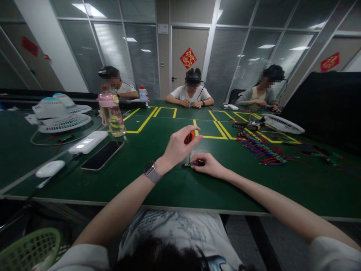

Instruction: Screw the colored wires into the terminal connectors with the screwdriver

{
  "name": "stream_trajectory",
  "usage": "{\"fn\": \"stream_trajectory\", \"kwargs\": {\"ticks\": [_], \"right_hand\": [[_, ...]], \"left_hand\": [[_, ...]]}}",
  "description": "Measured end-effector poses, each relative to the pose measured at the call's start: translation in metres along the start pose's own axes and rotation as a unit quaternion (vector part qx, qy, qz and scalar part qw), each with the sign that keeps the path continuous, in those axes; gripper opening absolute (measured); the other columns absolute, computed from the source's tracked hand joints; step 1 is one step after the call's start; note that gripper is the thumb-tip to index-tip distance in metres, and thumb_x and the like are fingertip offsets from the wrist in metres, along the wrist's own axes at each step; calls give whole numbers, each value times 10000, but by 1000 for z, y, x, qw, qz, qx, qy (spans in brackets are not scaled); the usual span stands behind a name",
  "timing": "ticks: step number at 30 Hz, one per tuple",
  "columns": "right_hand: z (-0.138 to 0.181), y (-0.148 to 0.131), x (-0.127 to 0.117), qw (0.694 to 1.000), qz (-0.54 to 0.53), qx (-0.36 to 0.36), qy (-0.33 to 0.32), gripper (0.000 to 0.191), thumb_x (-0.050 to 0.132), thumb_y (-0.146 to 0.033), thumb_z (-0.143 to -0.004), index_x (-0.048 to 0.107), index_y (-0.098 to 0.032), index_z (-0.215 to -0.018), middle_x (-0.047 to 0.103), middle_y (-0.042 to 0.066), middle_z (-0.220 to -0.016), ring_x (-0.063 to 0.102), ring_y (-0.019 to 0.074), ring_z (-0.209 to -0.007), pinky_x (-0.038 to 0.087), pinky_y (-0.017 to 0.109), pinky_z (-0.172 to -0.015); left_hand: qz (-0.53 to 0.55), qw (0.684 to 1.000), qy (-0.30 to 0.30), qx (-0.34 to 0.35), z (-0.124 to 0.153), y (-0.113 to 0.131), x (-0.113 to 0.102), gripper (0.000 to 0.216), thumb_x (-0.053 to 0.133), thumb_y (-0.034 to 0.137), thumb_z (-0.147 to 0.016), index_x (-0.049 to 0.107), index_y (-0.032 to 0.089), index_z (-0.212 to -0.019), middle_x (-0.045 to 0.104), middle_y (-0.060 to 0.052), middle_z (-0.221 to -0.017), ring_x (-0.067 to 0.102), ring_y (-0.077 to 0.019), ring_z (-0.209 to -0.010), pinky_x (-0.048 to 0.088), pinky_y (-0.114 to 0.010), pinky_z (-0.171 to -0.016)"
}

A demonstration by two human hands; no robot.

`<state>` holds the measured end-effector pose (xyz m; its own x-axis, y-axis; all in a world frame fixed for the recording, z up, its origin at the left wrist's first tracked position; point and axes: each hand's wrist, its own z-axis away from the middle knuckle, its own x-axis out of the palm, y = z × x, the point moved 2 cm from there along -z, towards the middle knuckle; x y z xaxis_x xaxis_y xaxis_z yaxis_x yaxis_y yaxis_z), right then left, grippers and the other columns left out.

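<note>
My left hand point(180, 142), with a watch on its wrist, is closed round the orange and black handle of a screwdriver point(189, 137). The screwdriver stands upright, its thin shaft running down to a small circuit board point(186, 165) on the green table. Whether the tip sits in a screw is too small to tell. With bent fingers, my right hand point(209, 165) pinches the board's right end against the table. A dark part shows under those fingers, and they hide some of the board.
Several wired circuit boards point(261, 146) lie in a row at right, before a white fan point(283, 124). To the left are a phone point(103, 155), a white power bank point(88, 142), a water bottle point(113, 116) and fans point(63, 120). Co-workers sit across the table point(158, 188).
</note>
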<state>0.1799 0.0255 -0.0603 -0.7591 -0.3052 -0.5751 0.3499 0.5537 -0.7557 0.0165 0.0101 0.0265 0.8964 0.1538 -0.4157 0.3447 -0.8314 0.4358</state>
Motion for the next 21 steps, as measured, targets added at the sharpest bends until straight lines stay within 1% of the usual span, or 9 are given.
{"fn": "stream_trajectory", "kwargs": {"ticks": [3, 6, 9, 11, 13, 15, 18, 19, 21], "right_hand": [[0, 1, 0, 1000, -2, 4, -2, 118, 666, -212, -747, 698, -151, -843, 703, 49, -838, 625, 161, -751, 504, 290, -720], [0, 1, 0, 1000, -5, 4, -4, 123, 662, -215, -750, 692, -147, -848, 695, 49, -838, 621, 162, -758, 501, 291, -724], [0, 1, 0, 1000, -8, 0, -3, 113, 663, -215, -749, 686, -154, -841, 692, 46, -842, 618, 162, -759, 501, 293, -725], [0, 1, 1, 1000, -7, -4, -2, 101, 662, -209, -748, 683, -156, -832, 689, 42, -835, 615, 160, -753, 499, 291, -720], [0, 1, 1, 1000, -5, -7, -1, 98, 659, -200, -749, 682, -155, -832, 685, 37, -822, 611, 158, -741, 494, 288, -714], [0, 2, 2, 1000, -5, -8, 0, 118, 655, -192, -748, 683, -149, -854, 686, 39, -822, 610, 159, -737, 492, 287, -710], [0, 4, 2, 1000, -5, -15, -2, 166, 649, -181, -748, 683, -142, -905, 691, 49, -859, 616, 160, -754, 496, 288, -718], [0, 4, 2, 1000, 2, -20, -2, 166, 647, -177, -748, 684, -143, -906, 688, 47, -858, 612, 157, -751, 495, 286, -714], [0, 4, 2, 999, 27, -33, 0, 146, 649, -169, -747, 688, -148, -885, 674, 39, -833, 597, 152, -734, 485, 281, -697]], "left_hand": [[72, 997, -26, -27, 1, 0, 0, 298, 385, 227, -985, 526, 180, -1243, 662, -71, -1023, 687, -113, -772, 544, -207, -629], [132, 989, -38, -54, 1, -3, 1, 297, 435, 239, -969, 529, 187, -1246, 650, -64, -1030, 683, -93, -691, 565, -200, -613], [107, 994, -22, -33, 0, -6, 2, 266, 573, 283, -910, 596, 209, -1164, 637, -28, -943, 652, -95, -675, 561, -203, -600], [56, 998, -5, 0, 1, -3, 2, 259, 655, 316, -857, 641, 218, -1096, 606, -10, -871, 609, -100, -679, 539, -207, -594], [5, 999, 10, 35, 2, 2, 2, 261, 686, 348, -831, 662, 209, -1051, 568, -2, -808, 567, -107, -676, 513, -215, -596], [-21, 998, 14, 61, 3, 8, 2, 231, 623, 337, -882, 659, 193, -1058, 567, -13, -812, 564, -116, -705, 513, -235, -639], [15, 998, -15, 58, 4, 14, 4, 262, 427, 231, -975, 611, 184, -1156, 607, -45, -923, 609, -111, -758, 533, -243, -695], [34, 998, -24, 50, 3, 14, 4, 279, 401, 213, -981, 596, 186, -1179, 613, -49, -956, 618, -103, -749, 537, -232, -686], [52, 998, -20, 32, 3, 11, 5, 250, 447, 223, -967, 603, 192, -1160, 608, -42, -958, 613, -90, -713, 533, -205, -634]]}}
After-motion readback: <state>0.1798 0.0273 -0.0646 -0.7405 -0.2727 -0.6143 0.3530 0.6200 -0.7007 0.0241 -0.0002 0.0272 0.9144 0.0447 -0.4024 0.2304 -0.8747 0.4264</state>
